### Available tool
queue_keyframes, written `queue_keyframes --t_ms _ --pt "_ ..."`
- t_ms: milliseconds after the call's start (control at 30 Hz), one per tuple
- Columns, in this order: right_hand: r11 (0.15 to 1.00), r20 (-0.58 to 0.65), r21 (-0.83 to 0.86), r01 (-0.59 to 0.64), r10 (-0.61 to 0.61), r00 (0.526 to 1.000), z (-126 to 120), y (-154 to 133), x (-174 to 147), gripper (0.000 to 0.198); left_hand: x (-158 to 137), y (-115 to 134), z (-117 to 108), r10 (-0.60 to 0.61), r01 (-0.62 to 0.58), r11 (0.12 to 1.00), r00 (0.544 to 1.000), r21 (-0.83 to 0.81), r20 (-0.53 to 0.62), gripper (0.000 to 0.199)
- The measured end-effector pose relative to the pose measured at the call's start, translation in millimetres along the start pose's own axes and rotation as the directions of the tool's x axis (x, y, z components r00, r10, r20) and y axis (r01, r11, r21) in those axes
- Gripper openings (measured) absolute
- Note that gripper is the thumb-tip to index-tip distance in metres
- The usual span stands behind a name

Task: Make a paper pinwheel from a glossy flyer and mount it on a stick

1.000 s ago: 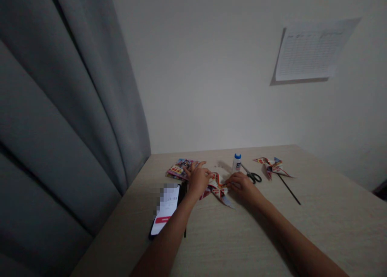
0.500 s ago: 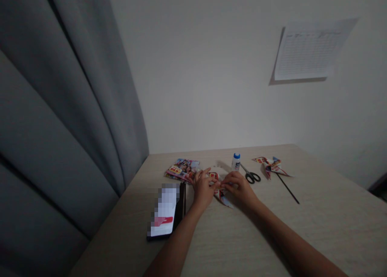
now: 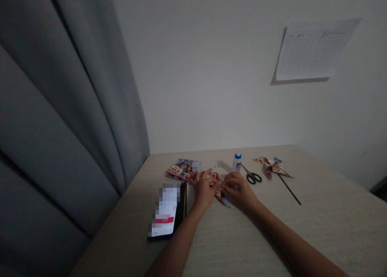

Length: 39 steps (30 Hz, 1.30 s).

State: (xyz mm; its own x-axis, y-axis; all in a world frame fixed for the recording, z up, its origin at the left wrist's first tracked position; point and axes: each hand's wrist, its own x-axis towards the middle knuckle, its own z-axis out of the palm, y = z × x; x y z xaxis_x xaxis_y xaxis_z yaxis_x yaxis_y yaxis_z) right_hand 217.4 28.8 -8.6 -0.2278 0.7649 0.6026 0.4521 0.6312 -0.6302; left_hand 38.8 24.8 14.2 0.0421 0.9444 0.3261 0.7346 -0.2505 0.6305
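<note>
Both bare hands, left hand [image 3: 206, 190] and right hand [image 3: 239, 189], have drawn together, fingertips pinching a red-and-white printed-paper pinwheel [image 3: 222, 198] in front of the clear, blue-capped plastic bottle [image 3: 237, 163], apparently working the paper's middle jointly.

I count two of my own hands, left hand [image 3: 204, 191] and right hand [image 3: 240, 189]; two paper pinwheels [image 3: 273, 167], one blue-capped bottle [image 3: 237, 164], one pair of scissors [image 3: 254, 178], one phone [image 3: 165, 216], one wall sheet [image 3: 308, 55], one surface [image 3: 229, 248]. The booklets [image 3: 183, 170] overlap too much to number.
</note>
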Motion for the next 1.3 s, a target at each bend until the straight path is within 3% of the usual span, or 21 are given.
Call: queue_keyframes --t_ms 133,500,900,1300 --pt "0.999 -0.024 0.024 0.024 -0.024 0.999 -4 3 0 0.008 1 -2 -2 0.029 -0.031 0.999 0.998 -0.027 -0.063 0.008" --pt "0.997 -0.065 -0.038 0.068 -0.07 0.995 -13 7 1 0.013 -2 0 -13 0.246 -0.251 0.968 0.953 -0.006 -0.177 0.017" --pt "0.996 -0.066 -0.007 0.088 -0.088 0.994 -13 5 2 0.017 -4 2 -13 0.285 -0.286 0.958 0.942 0.019 -0.18 0.013" --pt "0.995 -0.077 0.094 0.034 -0.027 0.997 -9 5 2 0.022 -3 0 -11 0.255 -0.264 0.964 0.95 -0.026 -0.181 0.013"
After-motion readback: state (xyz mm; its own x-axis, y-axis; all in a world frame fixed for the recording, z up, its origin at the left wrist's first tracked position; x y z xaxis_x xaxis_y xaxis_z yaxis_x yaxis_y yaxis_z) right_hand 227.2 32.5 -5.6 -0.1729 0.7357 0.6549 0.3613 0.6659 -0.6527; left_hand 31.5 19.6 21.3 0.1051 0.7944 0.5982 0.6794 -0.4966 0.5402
